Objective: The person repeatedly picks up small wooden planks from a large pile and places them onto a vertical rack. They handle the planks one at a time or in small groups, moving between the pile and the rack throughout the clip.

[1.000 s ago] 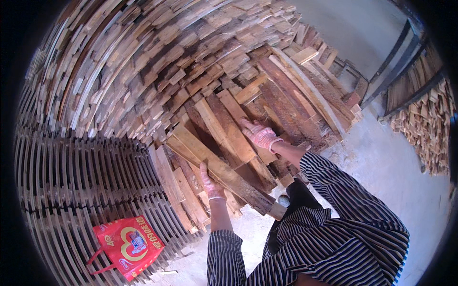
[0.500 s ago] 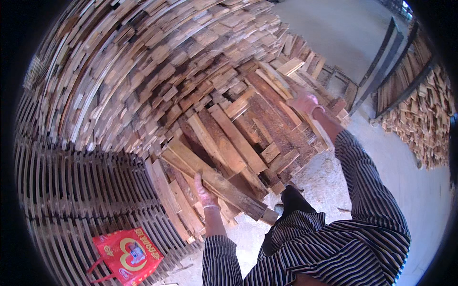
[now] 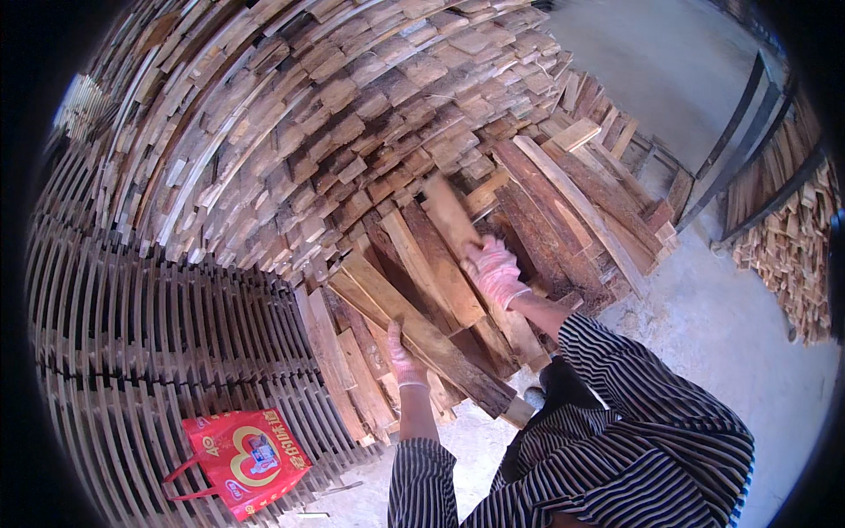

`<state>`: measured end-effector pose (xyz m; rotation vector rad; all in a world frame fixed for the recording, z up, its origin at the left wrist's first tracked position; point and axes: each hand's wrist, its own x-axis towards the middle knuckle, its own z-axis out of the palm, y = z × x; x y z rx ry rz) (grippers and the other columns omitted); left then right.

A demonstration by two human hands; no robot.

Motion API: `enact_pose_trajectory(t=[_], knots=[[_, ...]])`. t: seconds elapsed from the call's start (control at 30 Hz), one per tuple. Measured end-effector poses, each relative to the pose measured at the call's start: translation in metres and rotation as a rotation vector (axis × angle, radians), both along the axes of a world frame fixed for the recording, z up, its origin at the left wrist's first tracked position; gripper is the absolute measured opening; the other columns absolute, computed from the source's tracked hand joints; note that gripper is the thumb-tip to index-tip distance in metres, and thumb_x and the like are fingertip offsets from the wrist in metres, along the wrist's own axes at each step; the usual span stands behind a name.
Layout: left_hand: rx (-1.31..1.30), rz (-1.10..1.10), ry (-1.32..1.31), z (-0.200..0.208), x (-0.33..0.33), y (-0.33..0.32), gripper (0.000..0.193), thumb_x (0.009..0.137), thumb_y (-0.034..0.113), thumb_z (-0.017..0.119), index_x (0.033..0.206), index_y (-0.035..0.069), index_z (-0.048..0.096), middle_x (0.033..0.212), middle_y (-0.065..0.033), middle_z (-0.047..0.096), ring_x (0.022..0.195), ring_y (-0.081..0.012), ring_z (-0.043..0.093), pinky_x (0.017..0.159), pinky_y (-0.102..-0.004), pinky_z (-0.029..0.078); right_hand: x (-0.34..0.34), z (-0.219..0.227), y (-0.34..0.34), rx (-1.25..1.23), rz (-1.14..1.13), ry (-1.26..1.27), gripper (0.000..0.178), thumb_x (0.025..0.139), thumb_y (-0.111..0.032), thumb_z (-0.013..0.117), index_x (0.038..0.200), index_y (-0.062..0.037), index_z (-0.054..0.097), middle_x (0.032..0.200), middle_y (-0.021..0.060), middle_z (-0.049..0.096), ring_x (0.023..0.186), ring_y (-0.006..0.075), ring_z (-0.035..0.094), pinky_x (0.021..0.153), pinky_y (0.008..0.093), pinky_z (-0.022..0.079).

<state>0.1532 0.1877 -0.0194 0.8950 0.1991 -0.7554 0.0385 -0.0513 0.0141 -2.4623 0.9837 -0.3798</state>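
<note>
My left hand [image 3: 407,359], in a pale pink knit glove, grips the edge of a long wooden plank [image 3: 431,345]. A second plank lies close along it, and both slant down toward my legs. My right hand [image 3: 496,271], gloved the same way, is closed over another board [image 3: 452,218] whose far end is blurred. The fingers' undersides are hidden. Between my hands lie several loose planks [image 3: 424,264], some with dark bark on them. More bark-edged boards [image 3: 537,198] lean to the right of my right hand.
A tall wall of stacked lumber [image 3: 308,132] rises behind the loose boards. Spaced slats [image 3: 158,334] are stacked on the left, with a red bag [image 3: 246,462] against them. On the right are a dark metal frame [image 3: 735,167], another wood pile [image 3: 788,264] and pale floor [image 3: 722,343].
My right hand has moved left and nearer, from the right-hand boards onto a middle board, which has shifted. My left hand keeps its grip on the plank. The whole view has shifted slightly.
</note>
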Motion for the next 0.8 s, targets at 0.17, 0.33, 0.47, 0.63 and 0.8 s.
enact_pose_trajectory(t=[0.17, 0.33, 0.47, 0.63, 0.8], knots=[[0.041, -0.021, -0.029, 0.01, -0.005, -0.002, 0.06, 0.084, 0.045, 0.078, 0.128, 0.008, 0.06, 0.112, -0.0115, 0.069, 0.097, -0.0288, 0.067, 0.087, -0.0444, 0.058, 0.007, -0.024, -0.002, 0.093, -0.007, 0.06, 0.071, 0.094, -0.039, 0.058, 0.154, -0.0098, 0.033, 0.139, 0.0249, 0.051, 0.123, 0.0413, 0.054, 0.097, 0.0479, 0.048], [0.078, -0.034, -0.039, 0.015, -0.007, -0.003, 0.065, 0.078, 0.047, 0.081, 0.124, 0.007, 0.06, 0.105, -0.0111, 0.067, 0.091, -0.029, 0.066, 0.084, -0.045, 0.057, 0.015, -0.045, -0.027, 0.699, 0.038, 0.002, 0.093, 0.097, -0.053, 0.052, 0.159, 0.0011, 0.009, 0.148, 0.0332, 0.042, 0.138, 0.0403, 0.046, 0.11, 0.0434, 0.04], [0.112, -0.022, 0.007, 0.008, -0.005, -0.002, 0.062, 0.081, 0.046, 0.079, 0.125, 0.007, 0.061, 0.108, -0.011, 0.068, 0.094, -0.0284, 0.067, 0.086, -0.0444, 0.057, 0.017, -0.063, -0.024, 0.54, 0.031, -0.022, 0.092, 0.096, -0.056, 0.049, 0.157, 0.0036, 0.014, 0.139, 0.0332, 0.052, 0.129, 0.0419, 0.055, 0.106, 0.044, 0.044], [0.141, -0.07, -0.036, 0.006, -0.003, -0.002, 0.064, 0.083, 0.052, 0.074, 0.127, 0.007, 0.062, 0.11, -0.0097, 0.07, 0.099, -0.0277, 0.067, 0.091, -0.0437, 0.055, 0.015, -0.068, -0.018, 0.515, 0.013, 0.013, 0.09, 0.096, -0.056, 0.044, 0.155, 0.0065, 0.017, 0.134, 0.034, 0.056, 0.121, 0.0411, 0.061, 0.103, 0.0448, 0.046], [0.187, -0.113, -0.037, 0.01, -0.004, -0.003, 0.069, 0.083, 0.056, 0.072, 0.129, 0.006, 0.06, 0.114, -0.0113, 0.068, 0.097, -0.0293, 0.067, 0.089, -0.0449, 0.057, 0.012, -0.061, -0.044, 0.672, 0.163, 0.097, 0.098, 0.095, -0.065, 0.045, 0.157, 0.0046, 0.014, 0.157, 0.0269, 0.031, 0.142, 0.0344, 0.041, 0.116, 0.0365, 0.033]])
